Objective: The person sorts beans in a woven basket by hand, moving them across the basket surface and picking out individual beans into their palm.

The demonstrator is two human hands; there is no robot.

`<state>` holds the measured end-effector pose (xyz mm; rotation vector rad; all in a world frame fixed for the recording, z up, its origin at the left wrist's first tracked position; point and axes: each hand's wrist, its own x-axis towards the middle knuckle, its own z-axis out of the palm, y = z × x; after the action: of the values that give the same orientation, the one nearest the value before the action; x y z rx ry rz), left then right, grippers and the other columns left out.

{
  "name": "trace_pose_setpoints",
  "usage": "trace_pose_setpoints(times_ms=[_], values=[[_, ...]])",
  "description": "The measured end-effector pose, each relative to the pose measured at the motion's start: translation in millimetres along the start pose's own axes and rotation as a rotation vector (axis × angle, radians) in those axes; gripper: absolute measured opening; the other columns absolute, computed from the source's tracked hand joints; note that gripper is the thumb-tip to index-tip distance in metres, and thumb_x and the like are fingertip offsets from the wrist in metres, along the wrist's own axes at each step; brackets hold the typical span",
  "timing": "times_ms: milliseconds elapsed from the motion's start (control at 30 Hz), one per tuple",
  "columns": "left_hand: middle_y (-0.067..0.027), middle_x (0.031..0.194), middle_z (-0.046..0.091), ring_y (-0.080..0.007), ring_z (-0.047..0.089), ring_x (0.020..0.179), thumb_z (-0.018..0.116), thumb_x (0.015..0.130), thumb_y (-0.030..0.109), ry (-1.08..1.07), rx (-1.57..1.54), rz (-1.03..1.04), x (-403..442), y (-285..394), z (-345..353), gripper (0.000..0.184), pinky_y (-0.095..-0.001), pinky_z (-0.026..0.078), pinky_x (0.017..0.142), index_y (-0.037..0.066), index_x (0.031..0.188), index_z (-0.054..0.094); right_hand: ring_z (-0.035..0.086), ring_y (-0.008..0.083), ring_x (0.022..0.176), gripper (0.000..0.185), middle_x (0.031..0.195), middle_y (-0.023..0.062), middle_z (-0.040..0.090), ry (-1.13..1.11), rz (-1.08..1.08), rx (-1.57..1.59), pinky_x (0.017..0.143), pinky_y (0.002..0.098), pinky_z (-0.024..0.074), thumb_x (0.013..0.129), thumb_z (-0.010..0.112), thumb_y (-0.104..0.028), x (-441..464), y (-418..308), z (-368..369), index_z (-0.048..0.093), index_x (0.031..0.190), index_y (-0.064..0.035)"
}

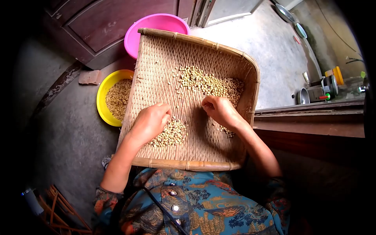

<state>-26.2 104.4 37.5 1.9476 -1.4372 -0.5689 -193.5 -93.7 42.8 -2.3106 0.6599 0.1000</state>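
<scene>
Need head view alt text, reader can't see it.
A person's left hand and right hand are over a woven winnowing tray holding loose heaps of yellowish seeds. Left of it sits a yellow bowl of brown grains; a pink basin shows past the tray's far edge.

Daylight strongest at upper right, the pale floor (260, 51) beyond the doorway washed nearly white, while the near floor (74, 129) at left and the lower right corner sink into murk. Woven tray (156, 86) evenly and warmly lit over most of its surface, with soft shadow beneath the right hand (221, 111) and along the tray's right wall; weave and separate grains (192, 78) read sharp. Wide-lens bowing and black rounded vignette at the edges, the shirt (203, 203) dimming toward its sides.
</scene>
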Motion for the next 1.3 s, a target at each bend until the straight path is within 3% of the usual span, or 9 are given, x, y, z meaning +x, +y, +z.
trace_pose_setpoints(times_ms=[300, 467, 567, 600, 733, 867, 1167, 1267, 1300], values=[[-0.0192, 0.076, 0.06, -0.0343, 0.061, 0.073, 0.059, 0.084, 0.006, 0.102, -0.002, -0.034, 44.0, 3.1, -5.9, 0.008, -0.0392, 0.048, 0.067, -0.002, 0.084, 0.056, 0.064, 0.0343, 0.075, 0.01, 0.08, 0.0207, 0.063, 0.21, -0.38, -0.177, 0.067, 0.0412, 0.0522, 0.078, 0.057, 0.0, 56.2, -14.6, 6.1, 0.065, 0.083, 0.0037], [-0.0011, 0.068, 0.055, -0.0068, 0.052, 0.061, 0.057, 0.09, 0.004, 0.179, -0.291, -0.223, 45.1, 2.9, -6.4, 0.005, -0.025, 0.044, 0.054, 0.0, 0.086, 0.058, 0.062, 0.035, 0.072, 0.009, 0.078, 0.0184, 0.06, 0.21, -0.341, -0.21, 0.064, 0.0421, 0.0506, 0.079, 0.064, -0.006, 65.9, -13.8, 25.2, 0.061, 0.081, 0.0023], [0.0014, 0.07, 0.055, -0.0051, 0.049, 0.06, 0.057, 0.09, 0.003, 0.2, -0.762, -0.425, 34.3, -17.0, 2.1, 0.002, -0.0218, 0.042, 0.055, 0.001, 0.09, 0.058, 0.061, 0.035, 0.073, 0.009, 0.079, 0.0185, 0.059, 0.189, -0.311, -0.24, 0.066, 0.0423, 0.0505, 0.078, 0.064, -0.005, 62.6, -16.4, 33.3, 0.06, 0.082, 0.0021], [0.0013, 0.072, 0.055, -0.0038, 0.047, 0.06, 0.058, 0.089, 0.002, 0.264, -0.709, -0.393, 30.2, -35.2, 9.7, 0.004, -0.0196, 0.041, 0.055, 0.001, 0.094, 0.058, 0.061, 0.0348, 0.074, 0.009, 0.079, 0.0185, 0.058, 0.182, -0.326, -0.289, 0.066, 0.0423, 0.0504, 0.079, 0.062, -0.005, 64.1, -14.5, 35.4, 0.059, 0.083, 0.002], [-0.001, 0.075, 0.056, -0.0065, 0.05, 0.06, 0.059, 0.088, 0.001, 0.398, -0.279, -0.34, 36.7, -53.1, 1.4, 0.008, -0.0223, 0.043, 0.056, 0.001, 0.097, 0.059, 0.06, 0.0339, 0.078, 0.009, 0.082, 0.0179, 0.056, 0.116, -0.372, -0.351, 0.068, 0.041, 0.0507, 0.084, 0.051, -0.005, 59.7, -21.6, 35.2, 0.055, 0.089, 0.0011], [-0.0161, 0.09, 0.063, -0.0352, 0.061, 0.081, 0.06, 0.085, 0.006, 0.318, -0.041, -0.213, 51.2, -46.6, -2.1, 0.013, -0.041, 0.049, 0.072, 0.003, 0.098, 0.059, 0.059, 0.0299, 0.086, 0.011, 0.086, 0.0166, 0.056, 0.104, -0.43, -0.495, 0.071, 0.0371, 0.0534, 0.081, 0.051, -0.005, 52.8, -26.2, 37.1, 0.052, 0.09, 0.001], [-0.0217, 0.086, 0.06, -0.0417, 0.059, 0.08, 0.062, 0.085, 0.011, 0.21, 0.33, -0.239, 59.7, -58.3, 0.1, 0.013, -0.046, 0.048, 0.07, 0.001, 0.089, 0.053, 0.06, 0.0303, 0.082, 0.016, 0.086, 0.0194, 0.057, 0.045, -0.316, -0.551, 0.068, 0.0366, 0.0539, 0.081, 0.05, -0.003, 46.1, -26.9, 33.5, 0.054, 0.096, 0.0025], [-0.0168, 0.079, 0.061, -0.0334, 0.062, 0.072, 0.058, 0.089, 0.011, 0.229, 0.263, -0.236, 51.0, -53.7, -0.9, 0.01, -0.04, 0.049, 0.064, 0.003, 0.089, 0.052, 0.062, 0.033, 0.074, 0.011, 0.083, 0.0213, 0.058, 0.089, -0.295, -0.54, 0.063, 0.0402, 0.0519, 0.083, 0.046, -0.001, 44.3, -18.7, 35.6, 0.051, 0.093, 0.0013], [-0.0141, 0.077, 0.061, -0.0287, 0.062, 0.07, 0.057, 0.09, 0.01, 0.198, -0.025, -0.291, 49.6, -45.5, -3.2, 0.009, -0.0365, 0.049, 0.062, 0.003, 0.089, 0.052, 0.062, 0.034, 0.073, 0.011, 0.083, 0.0219, 0.058, 0.129, -0.302, -0.507, 0.063, 0.0418, 0.0508, 0.084, 0.045, -0.001, 43.6, -13.9, 36.7, 0.05, 0.092, 0.0006]])
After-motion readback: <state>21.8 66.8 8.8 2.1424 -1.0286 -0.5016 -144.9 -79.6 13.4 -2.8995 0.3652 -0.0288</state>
